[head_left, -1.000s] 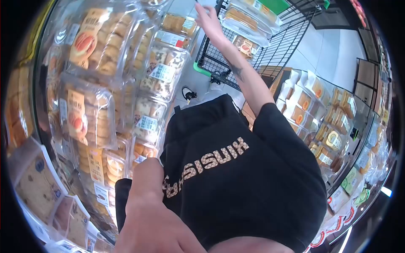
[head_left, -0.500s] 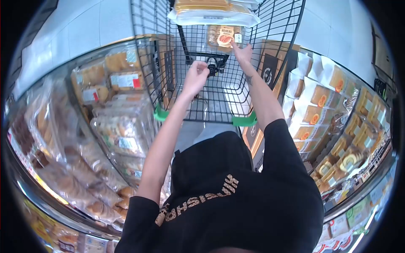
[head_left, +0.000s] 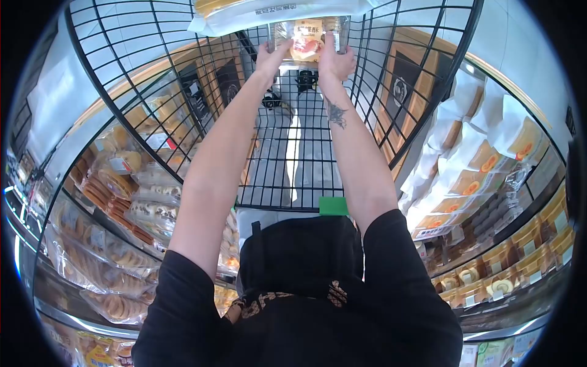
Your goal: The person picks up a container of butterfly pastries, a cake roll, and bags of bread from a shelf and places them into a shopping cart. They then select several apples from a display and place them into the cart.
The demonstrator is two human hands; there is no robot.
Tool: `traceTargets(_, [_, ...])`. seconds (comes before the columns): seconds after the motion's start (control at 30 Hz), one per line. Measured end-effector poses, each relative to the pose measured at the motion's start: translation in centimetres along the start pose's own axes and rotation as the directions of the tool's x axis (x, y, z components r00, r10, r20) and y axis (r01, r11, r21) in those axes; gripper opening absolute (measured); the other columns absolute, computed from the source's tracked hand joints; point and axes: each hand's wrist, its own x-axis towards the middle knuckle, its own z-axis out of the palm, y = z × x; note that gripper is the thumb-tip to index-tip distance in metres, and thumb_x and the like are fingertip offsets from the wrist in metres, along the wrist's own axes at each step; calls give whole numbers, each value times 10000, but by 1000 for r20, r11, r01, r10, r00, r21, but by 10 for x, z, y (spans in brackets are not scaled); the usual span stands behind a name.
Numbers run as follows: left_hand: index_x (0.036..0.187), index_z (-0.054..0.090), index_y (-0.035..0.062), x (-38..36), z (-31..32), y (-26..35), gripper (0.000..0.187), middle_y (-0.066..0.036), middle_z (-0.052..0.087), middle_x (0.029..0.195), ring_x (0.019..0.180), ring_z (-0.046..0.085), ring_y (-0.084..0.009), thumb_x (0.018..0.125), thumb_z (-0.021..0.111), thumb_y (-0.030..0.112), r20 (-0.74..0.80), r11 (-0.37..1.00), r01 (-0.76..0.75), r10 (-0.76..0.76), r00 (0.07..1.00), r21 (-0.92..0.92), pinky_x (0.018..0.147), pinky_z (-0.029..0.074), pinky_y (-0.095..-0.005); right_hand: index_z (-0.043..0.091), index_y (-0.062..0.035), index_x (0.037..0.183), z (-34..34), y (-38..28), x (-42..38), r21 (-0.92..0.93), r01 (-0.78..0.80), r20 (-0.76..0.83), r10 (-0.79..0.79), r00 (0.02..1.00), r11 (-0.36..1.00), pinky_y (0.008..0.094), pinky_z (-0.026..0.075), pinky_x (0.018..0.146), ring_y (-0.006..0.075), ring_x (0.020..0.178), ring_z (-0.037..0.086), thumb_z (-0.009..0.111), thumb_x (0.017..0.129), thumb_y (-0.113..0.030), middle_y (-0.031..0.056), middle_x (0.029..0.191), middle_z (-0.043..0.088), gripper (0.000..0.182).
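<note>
Both my hands grip a clear plastic pastry box (head_left: 307, 46) with an orange-and-cream label, at the far end of a black wire shopping cart (head_left: 105, 95). My left hand (head_left: 269, 60) is closed on the box's left side. On its right side my right hand (head_left: 337, 61) is closed too, thumb lying over the top. Just beyond the box lies a large white and yellow package (head_left: 275, 11) with printed lettering. The undersides of the fingers are hidden by the box.
Bagged baked goods (head_left: 110, 266) fill the shelves on the left. To the right stand stacked white-topped bread bags (head_left: 471, 159), with boxed rolls (head_left: 501, 286) nearer me. A green cart part (head_left: 333, 206) sits at the near edge, close to my body.
My left hand has reached forward and taken hold of the pastry box's left side. My right hand now grips its right side. The cart appears larger and closer in view.
</note>
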Motion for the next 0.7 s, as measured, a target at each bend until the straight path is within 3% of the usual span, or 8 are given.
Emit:
traceTargets(0.1, [1349,240,-81,-2,-14,-4,994,-234,407,1307,1154,473,-278,690,710,495,22,998,4,-6,1000,58,958,392,-361,498,-3,1187,-9,1,-11,-7,-20,-2,20,1000,1000,491,221,1014,360,1121,418,588,709,-611,219,1206,416,779])
traceTargets(0.17, [1335,280,-86,-12,-28,-2,964,-234,426,1294,1154,476,-284,706,686,522,201,996,12,-29,979,87,957,392,-363,527,14,1155,-21,3,-15,-10,-47,52,47,998,999,479,248,1009,365,1115,446,594,702,-602,233,1211,421,767])
traceTargets(0.23, [1311,309,-104,-9,-33,-28,933,-236,485,1234,1116,503,-280,724,659,531,110,990,51,-65,992,130,940,401,-360,547,29,1125,-26,20,-14,-97,-37,78,45,996,995,444,341,960,362,1061,516,610,686,-588,255,1153,495,760])
traceTargets(0.27, [1310,308,-108,-25,-36,-27,937,-240,483,1233,1110,506,-281,723,658,534,134,993,63,-76,988,95,938,402,-357,551,52,1100,-36,27,-13,-44,-47,243,57,968,998,404,424,881,348,999,570,639,666,-561,270,1068,567,756])
traceTargets(0.4, [1247,366,-102,-76,-47,-37,854,-216,531,1145,1028,548,-252,723,671,499,178,997,75,-69,982,-24,886,431,-337,560,69,1068,-68,44,-54,54,14,177,-23,984,998,375,444,847,328,950,595,665,659,-539,263,1008,601,741])
traceTargets(0.5, [1205,386,-87,-111,-56,-34,822,-186,553,1081,942,563,-218,703,698,484,146,999,38,-32,989,-35,805,455,-315,547,132,1062,-91,51,-61,-6,77,262,-73,962,997,349,468,791,284,905,612,669,696,-479,226,994,618,722])
traceTargets(0.6, [1191,393,-86,-137,-71,-40,843,-190,552,1061,922,556,-215,678,718,499,154,998,27,-18,988,-57,794,451,-315,582,146,921,-109,59,-67,237,-135,613,-40,789,962,290,483,607,193,739,625,699,696,-431,171,850,637,630])
traceTargets(0.7, [1211,383,-79,-186,-100,-26,859,-190,551,1068,918,556,-213,671,737,487,178,1000,-4,10,984,-30,798,449,-313,486,142,1090,-149,41,-104,249,-63,717,-141,683,966,299,477,715,198,848,608,709,718,-417,185,981,606,708])
